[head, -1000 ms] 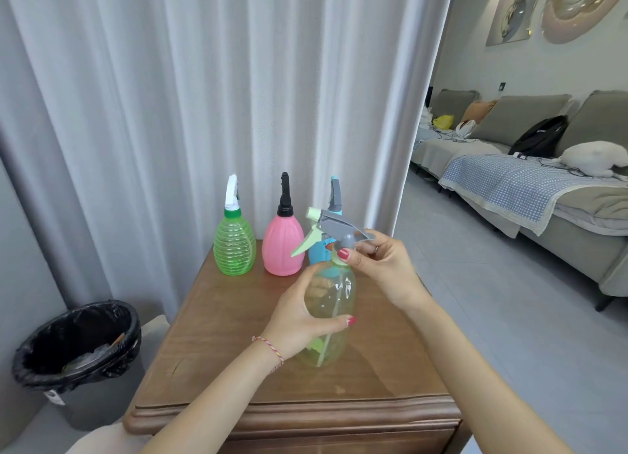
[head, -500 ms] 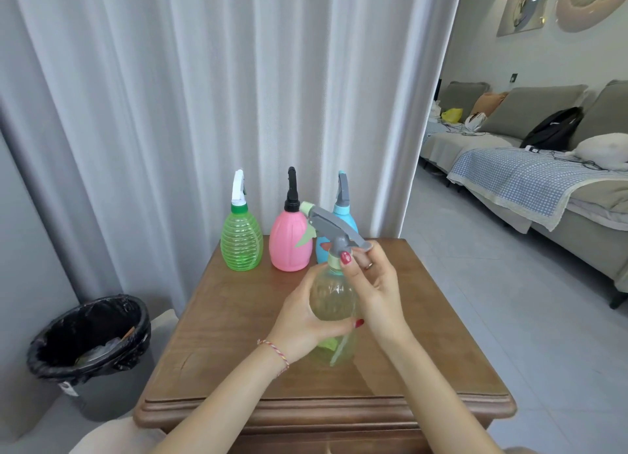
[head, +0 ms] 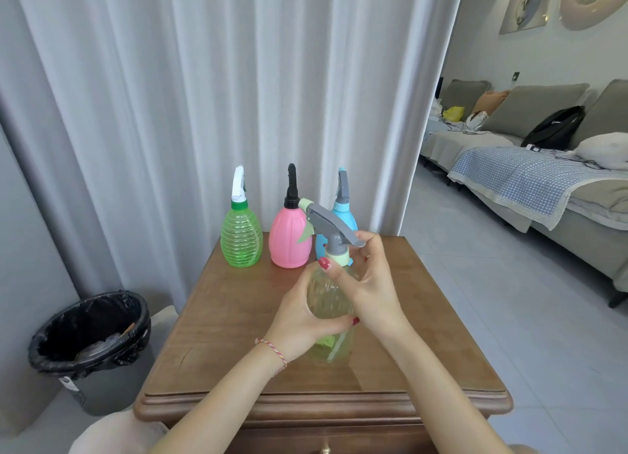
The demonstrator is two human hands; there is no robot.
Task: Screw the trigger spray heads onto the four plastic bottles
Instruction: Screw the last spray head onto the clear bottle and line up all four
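Left hand [head: 302, 321] wrapped round yellow bottle [head: 328, 312]; right hand [head: 368, 283] pinching collar of grey spray head [head: 331, 229] above. Cross-threading risk if head tilts.

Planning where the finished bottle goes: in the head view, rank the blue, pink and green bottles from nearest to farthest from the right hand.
From the right hand:
1. Blue bottle, just behind it.
2. Pink bottle, middle of the row.
3. Green bottle, far left.

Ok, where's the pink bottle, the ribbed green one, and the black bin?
Pink plastic spray bottle [head: 290, 241], head view, middle of its round body.
Ribbed green plastic spray bottle [head: 241, 237], head view, its ridged belly.
Black-lined trash bin [head: 89, 328], head view, inside the bag lining.
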